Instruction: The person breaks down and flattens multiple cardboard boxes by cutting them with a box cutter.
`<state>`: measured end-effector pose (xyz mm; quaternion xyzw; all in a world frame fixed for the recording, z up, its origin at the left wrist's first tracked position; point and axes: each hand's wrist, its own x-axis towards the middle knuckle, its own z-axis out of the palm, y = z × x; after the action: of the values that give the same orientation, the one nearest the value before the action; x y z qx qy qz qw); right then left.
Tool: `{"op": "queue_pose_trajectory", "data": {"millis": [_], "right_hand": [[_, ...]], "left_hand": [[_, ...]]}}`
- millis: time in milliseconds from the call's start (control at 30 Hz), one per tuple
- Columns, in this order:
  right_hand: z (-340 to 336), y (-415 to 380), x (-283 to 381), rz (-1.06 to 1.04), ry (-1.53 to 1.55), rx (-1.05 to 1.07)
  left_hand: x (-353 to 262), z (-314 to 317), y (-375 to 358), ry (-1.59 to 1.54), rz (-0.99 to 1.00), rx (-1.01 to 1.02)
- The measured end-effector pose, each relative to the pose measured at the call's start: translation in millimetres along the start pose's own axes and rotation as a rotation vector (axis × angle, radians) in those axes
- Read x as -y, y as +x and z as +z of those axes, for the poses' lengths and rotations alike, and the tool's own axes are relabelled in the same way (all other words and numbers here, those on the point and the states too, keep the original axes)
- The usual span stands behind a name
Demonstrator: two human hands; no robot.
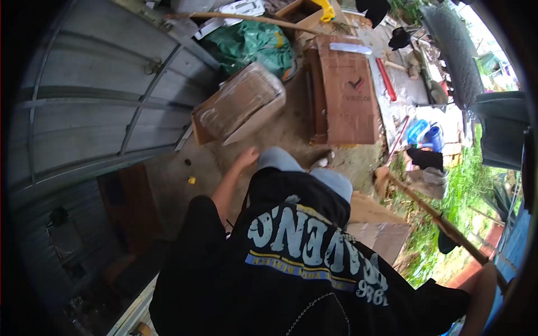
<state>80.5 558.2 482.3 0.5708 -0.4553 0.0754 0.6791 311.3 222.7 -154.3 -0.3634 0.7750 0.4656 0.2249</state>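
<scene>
Here the person looks down over a black printed shirt (302, 252) at a cluttered yard. The left hand (246, 157) hangs low with loose, open fingers and holds nothing. Just above it, a cardboard box (241, 103) wrapped in clear film is tilted and blurred, apart from the hand, over the dirt ground (291, 129). The right hand (486, 274) is at the far right edge, at the long wooden handle (437, 218) of a broom, but I cannot tell if it is closed around it, because the edge of the view is dark. Beside the box, a flat brown cardboard sheet (350, 95) lies on the ground, and a green tarp (255, 45) is behind it. A grey metal gate (95, 101) stands at the left.
</scene>
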Motion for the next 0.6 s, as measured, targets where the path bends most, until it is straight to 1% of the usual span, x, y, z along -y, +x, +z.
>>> {"op": "queue_pose_trajectory", "data": {"millis": [33,100,167,200,267,300,367,433,500,533,600], "right_hand": [[0.1,3.9,21.1,0.036,0.054,0.054],[-2.0,10.8,60.0,0.118,0.123,0.158],[-6.3,11.9,92.7,0.242,0.172,0.256],[-8.7,11.7,106.8,0.302,0.186,0.303],[-15.9,11.6,131.7,0.413,0.197,0.383],[-19.3,12.0,142.0,0.461,0.187,0.414],[-29.0,11.9,159.2,0.549,0.166,0.472],[-39.9,11.6,172.8,0.633,0.133,0.522],[-52.2,8.8,181.8,0.714,0.093,0.567],[-58.8,6.9,185.5,0.755,0.076,0.588],[-73.0,1.3,189.2,0.839,0.035,0.615]], "left_hand": [[-4.0,-10.1,12.2,0.027,0.17,-0.105],[-46.4,-45.0,-0.1,-0.039,0.248,-0.125],[-38.2,-58.9,6.6,0.028,0.334,-0.146],[-25.7,-64.4,6.5,0.056,0.331,-0.131],[0.2,-72.7,12.9,0.213,0.31,-0.021],[10.3,-80.6,10.4,0.234,0.324,-0.007],[28.8,-97.2,2.8,0.619,0.088,0.335],[70.3,-96.4,10.5,0.715,-0.051,0.372],[77.2,-101.4,-0.8,0.725,-0.134,0.353],[82.3,-97.6,-4.0,0.729,-0.109,0.366],[88.7,-93.5,-5.4,0.445,-0.128,0.29]]}}
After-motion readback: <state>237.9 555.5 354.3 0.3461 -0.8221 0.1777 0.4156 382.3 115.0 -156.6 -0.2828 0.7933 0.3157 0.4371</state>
